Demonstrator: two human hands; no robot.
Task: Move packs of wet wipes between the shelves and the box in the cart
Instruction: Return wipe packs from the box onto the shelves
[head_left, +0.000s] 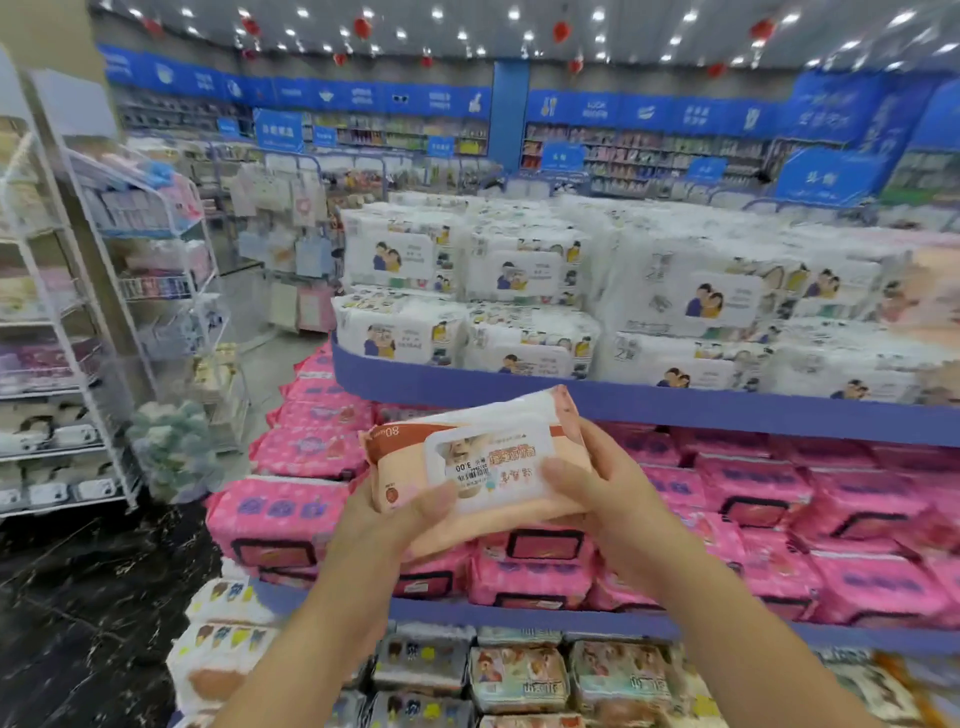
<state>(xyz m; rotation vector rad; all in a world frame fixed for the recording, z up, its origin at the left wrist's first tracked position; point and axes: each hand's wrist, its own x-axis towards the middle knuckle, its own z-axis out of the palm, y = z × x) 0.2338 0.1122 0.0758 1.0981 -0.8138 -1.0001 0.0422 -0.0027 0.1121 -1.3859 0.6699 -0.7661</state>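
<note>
I hold a peach-and-white pack of wet wipes (483, 457) in both hands in front of the blue tiered shelves (571, 402). My left hand (395, 519) grips its near left corner, thumb on top. My right hand (608, 499) grips its right end, thumb across the white lid. The pack has a price sticker and sits level with the middle tier, above the pink packs (291, 509). The cart and its box are out of view.
White packs (519, 291) fill the top tier, pink packs the middle, and mixed printed packs (519, 675) the bottom. White wire racks (78, 312) of goods stand at the left across a dark marble floor (78, 597). More aisles lie behind.
</note>
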